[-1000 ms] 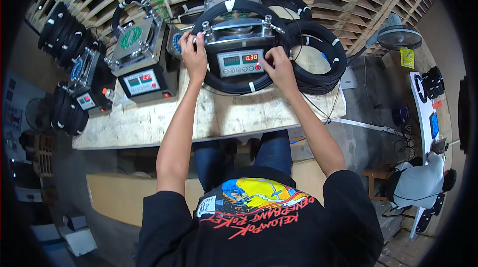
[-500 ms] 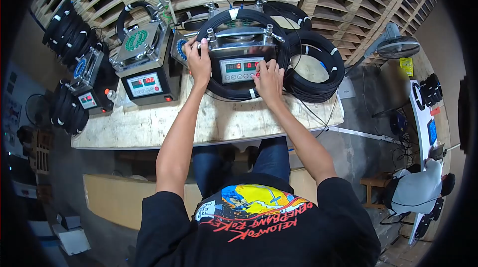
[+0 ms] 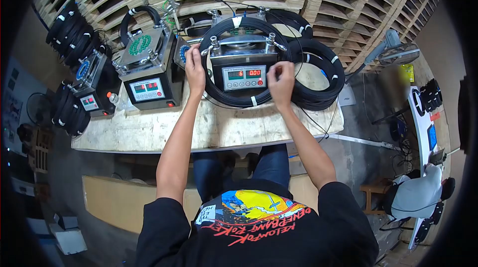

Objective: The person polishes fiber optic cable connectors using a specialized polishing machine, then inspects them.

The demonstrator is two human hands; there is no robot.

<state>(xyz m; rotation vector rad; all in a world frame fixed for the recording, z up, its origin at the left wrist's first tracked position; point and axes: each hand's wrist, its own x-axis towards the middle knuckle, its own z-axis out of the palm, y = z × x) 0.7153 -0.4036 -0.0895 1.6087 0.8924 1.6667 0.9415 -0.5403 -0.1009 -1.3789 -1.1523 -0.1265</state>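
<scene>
My left hand (image 3: 194, 69) grips the left side of the black cable coil (image 3: 234, 99) looped around the machine (image 3: 242, 65) on the bench (image 3: 149, 127). My right hand (image 3: 281, 79) pinches its right side (fingers closed on the cable).

The machine (image 3: 243, 65) between the hands shows red digits "0.00" on its display (image 3: 254, 73). The black shirt (image 3: 259, 227) carries red lettering, upside down here, reading "KELOMPOK PENERBANG ROKET".

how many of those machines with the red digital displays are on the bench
3: one machine between the left hand and right hand, a second left of it, a third at the bench's far left.
</scene>
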